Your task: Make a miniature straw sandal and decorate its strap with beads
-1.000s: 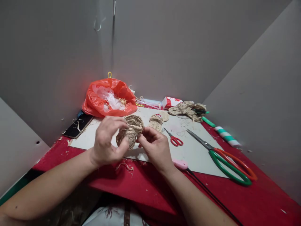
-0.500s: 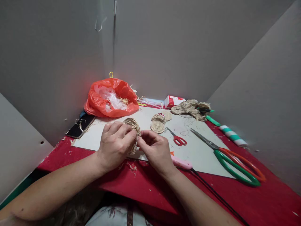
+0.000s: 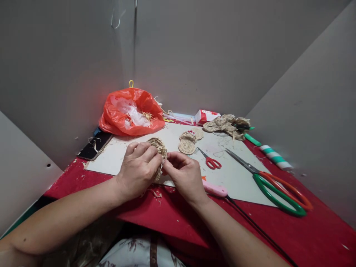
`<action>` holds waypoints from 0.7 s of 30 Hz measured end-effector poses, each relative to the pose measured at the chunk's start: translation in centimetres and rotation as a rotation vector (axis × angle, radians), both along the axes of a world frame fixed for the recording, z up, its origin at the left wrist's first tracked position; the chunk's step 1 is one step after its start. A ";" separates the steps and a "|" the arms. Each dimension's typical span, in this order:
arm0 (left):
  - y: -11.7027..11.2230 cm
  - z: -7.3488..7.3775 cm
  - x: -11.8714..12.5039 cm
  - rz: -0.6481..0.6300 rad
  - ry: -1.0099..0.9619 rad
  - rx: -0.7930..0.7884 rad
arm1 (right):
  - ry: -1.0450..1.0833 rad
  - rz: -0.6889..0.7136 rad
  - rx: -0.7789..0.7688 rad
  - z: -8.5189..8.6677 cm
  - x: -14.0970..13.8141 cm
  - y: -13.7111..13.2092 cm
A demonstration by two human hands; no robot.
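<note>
My left hand wraps its fingers round a small woven straw slipper, held on edge above the front of the white board. Its curved, braided rim shows beyond my knuckles; the rest lies behind my fingers. My right hand is closed, with thumb and forefinger pinched at the slipper's right side. Whether a strand sits between those fingertips is too small to tell. On the board beyond, another small straw slipper with red and white beads lies beside a round straw piece.
Red-handled scissors and large shears lie right on the white board. A pink handle with a black cord is by my right wrist. Behind are a red plastic bag, phone, straw pieces and striped roll.
Both hands keep nearly the same grip on the slipper, with only slight finger movement. The whole view has shifted a little; the things on the table lie as before.
</note>
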State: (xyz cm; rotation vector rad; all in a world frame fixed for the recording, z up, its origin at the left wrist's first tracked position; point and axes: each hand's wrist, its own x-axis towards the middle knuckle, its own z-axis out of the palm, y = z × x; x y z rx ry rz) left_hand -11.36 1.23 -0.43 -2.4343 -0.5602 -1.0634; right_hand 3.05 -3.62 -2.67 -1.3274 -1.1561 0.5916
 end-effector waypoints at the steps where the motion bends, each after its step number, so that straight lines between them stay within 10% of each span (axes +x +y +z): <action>1: 0.0 0.0 0.0 -0.001 -0.015 0.002 | 0.010 0.010 -0.002 0.1 0.0 0.0; 21: 0.4 0.5 -0.4 -0.096 -0.192 -0.038 | 0.080 0.007 0.029 0.8 0.2 -0.1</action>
